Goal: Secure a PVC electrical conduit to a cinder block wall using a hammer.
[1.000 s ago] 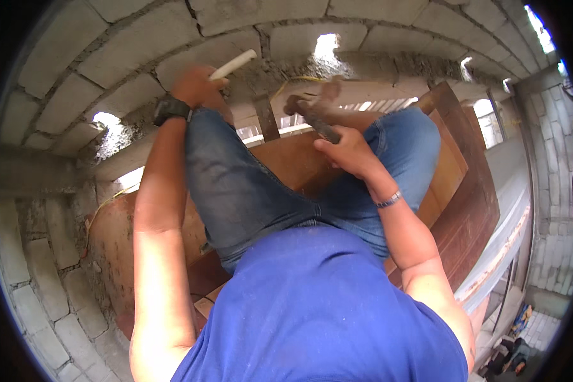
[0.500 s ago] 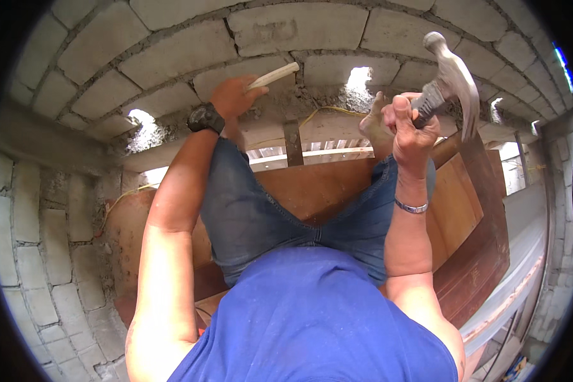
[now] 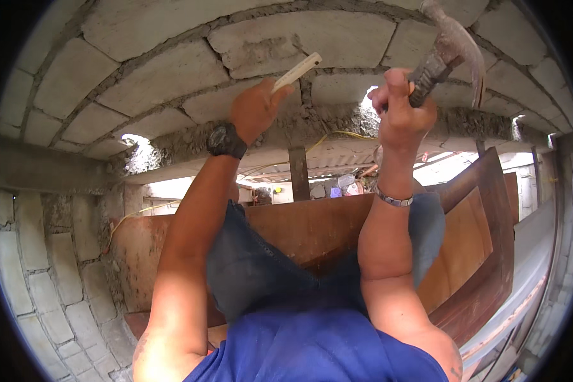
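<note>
My left hand (image 3: 254, 111) is closed round a pale flat stick (image 3: 298, 71), slim and straight-edged, with a small dark spot near its free end. That end points up and right, at the face of the block wall (image 3: 337, 41); a thin dark line shows beside it, too small to name. Whether the stick touches the wall I cannot tell. My right hand (image 3: 406, 121) grips a claw hammer (image 3: 459, 48) by its dark handle. The hammer's worn metal head is raised to the right of the stick, apart from it, with the claw curving down on the right.
Brown wooden boards (image 3: 299, 232) lie below my arms, and a panelled door-like piece (image 3: 490, 254) leans at the right. Rough holes in the wall base let light through. A yellow cord (image 3: 344, 134) runs along the ledge. Another block wall (image 3: 38, 248) stands at the left.
The view has shifted, and the wall fills more of it. My left hand and the stick have moved up and right. The hammer is higher in the picture, still in my right hand.
</note>
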{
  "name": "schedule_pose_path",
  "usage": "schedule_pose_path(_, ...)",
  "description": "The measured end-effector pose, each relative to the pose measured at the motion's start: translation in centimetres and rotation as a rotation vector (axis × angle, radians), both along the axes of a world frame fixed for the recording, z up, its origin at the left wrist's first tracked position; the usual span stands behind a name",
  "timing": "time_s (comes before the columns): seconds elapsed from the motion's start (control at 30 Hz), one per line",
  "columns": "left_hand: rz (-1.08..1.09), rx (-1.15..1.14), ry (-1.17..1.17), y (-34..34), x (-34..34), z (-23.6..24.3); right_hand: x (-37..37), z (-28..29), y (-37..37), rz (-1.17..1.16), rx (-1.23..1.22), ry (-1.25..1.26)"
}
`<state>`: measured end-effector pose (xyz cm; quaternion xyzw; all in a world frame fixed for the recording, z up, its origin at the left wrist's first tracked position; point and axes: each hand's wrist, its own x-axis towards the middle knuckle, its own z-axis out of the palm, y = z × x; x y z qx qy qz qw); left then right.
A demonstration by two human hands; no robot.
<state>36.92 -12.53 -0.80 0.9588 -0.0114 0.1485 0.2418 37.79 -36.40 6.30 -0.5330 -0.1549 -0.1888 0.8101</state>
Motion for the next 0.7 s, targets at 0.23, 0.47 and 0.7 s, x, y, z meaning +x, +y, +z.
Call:
schedule_pose_path(0.23,0.011,-0.129,0.033,0.4,1.7,-0.4,0.6,-5.0,2.1,0.026,0.026,0.121)
schedule_pose_path(0.47,0.015,-0.197,-0.010,0.0,1.9,-0.3,0.4,-6.9,2.7,0.059,0.043,0.206)
schedule_pose_path(0.7,0.038,-0.212,-0.006,0.2,2.0,-0.8,0.2,-7.3,2.9,0.070,-0.023,0.175)
